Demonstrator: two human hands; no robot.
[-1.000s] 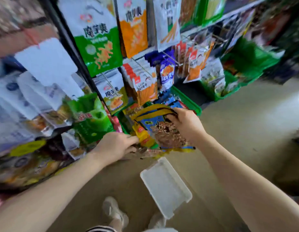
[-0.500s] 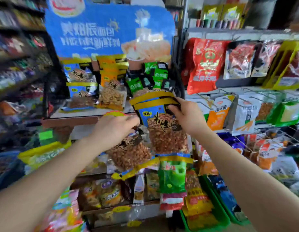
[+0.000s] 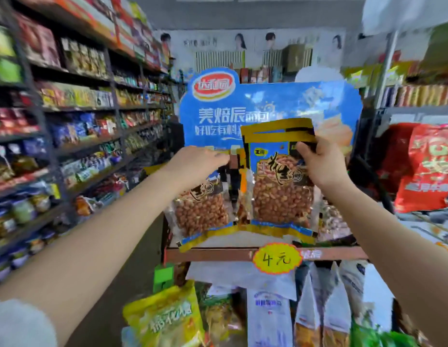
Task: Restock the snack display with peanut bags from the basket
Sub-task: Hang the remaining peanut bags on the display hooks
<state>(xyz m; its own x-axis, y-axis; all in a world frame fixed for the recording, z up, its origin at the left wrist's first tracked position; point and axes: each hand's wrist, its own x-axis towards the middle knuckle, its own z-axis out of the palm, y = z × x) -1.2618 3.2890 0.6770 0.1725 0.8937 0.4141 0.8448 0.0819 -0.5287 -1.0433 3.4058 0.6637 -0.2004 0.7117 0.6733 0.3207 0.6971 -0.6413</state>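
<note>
- Your right hand (image 3: 323,164) pinches two peanut bags by their upper edges, the front peanut bag (image 3: 280,186) upright with its window of nuts facing you and a second one tucked close behind it.
- Your left hand (image 3: 195,164) grips the top of another peanut bag (image 3: 201,211), which hangs a little lower and tilts to the left; how the fingers lie behind the pack is hidden.
- All the bags hang in front of the top shelf (image 3: 218,254) of the snack display, just above its front lip, with the blue header card (image 3: 268,106) rising behind them.
- To place them well, I'd judge you should lower the left bag first so its bottom seam meets the shelf, then lean it back.
- Keep the printed faces forward and the tops level, so the row reads cleanly.
- Separate the two right-hand bags before letting go; released together they may slide or flop forward off the lip.
- The packs are soft and heavy with loose nuts, so they will probably slump unless propped.
- A few bags seem to sit at the shelf's right end, though blur makes them hard to tell.
- A yellow price tag (image 3: 276,257) is fixed on the lip; avoid covering it.
- Below the shelf hang other snack packs, among them a yellow pack (image 3: 165,319).
- Long stocked store shelves (image 3: 80,116) run down the aisle on your left, and red packs (image 3: 431,166) hang on the right.
- The basket is out of view.
</note>
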